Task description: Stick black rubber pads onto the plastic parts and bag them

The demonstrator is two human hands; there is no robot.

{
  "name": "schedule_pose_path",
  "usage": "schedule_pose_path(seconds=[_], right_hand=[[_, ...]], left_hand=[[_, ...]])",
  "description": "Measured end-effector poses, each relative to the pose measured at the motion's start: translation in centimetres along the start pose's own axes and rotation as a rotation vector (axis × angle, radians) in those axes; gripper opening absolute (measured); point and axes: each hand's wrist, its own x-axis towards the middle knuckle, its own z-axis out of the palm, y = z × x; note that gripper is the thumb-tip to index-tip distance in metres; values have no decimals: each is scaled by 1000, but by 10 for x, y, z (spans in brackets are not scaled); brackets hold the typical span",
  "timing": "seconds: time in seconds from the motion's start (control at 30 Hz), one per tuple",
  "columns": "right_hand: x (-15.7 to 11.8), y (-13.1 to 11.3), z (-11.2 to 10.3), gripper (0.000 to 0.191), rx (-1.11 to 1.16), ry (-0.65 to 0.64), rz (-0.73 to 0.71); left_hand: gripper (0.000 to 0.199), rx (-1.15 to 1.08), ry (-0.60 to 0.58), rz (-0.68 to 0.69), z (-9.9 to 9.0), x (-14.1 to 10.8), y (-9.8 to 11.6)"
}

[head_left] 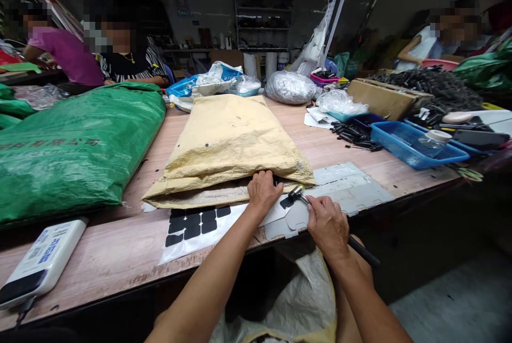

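My right hand (328, 223) is closed around a small hammer (363, 250). Its metal shaft and head point left, and its black grip sticks out behind the hand. By the hammer head, a black rounded-square piece (287, 202) lies on a grey board (352, 191). My left hand (264, 191) rests at the open mouth of a yellow woven sack (240, 140), fingers curled in. Whatever its fingertips hold is hidden. Under the sack's edge lies a white sheet (182, 249) bearing several black rounded-square stickers (192, 224).
A bulging green sack (76, 145) and a white device (44, 257) with a cable occupy the left. To the right are a blue basket (416, 145) and black plastic parts (356, 135). An open sack (296, 295) hangs below the table edge. People sit across the table.
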Motion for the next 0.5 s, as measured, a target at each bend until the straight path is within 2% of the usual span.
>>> schedule_pose_path(seconds=[0.13,0.23,0.4,0.5], right_hand=[[0,0,0,28,-6,0,-8],[0,0,-1,28,-14,-2,-8],[0,-1,0,28,-20,-7,-5],[2,2,1,29,-3,-22,12]], left_hand=[[25,-36,-10,-15,-1,1,-4],[19,-62,-46,30,-15,-6,-19],[21,-241,-121,123,-44,-42,-56],[21,-343,-150,139,-49,-66,-73]])
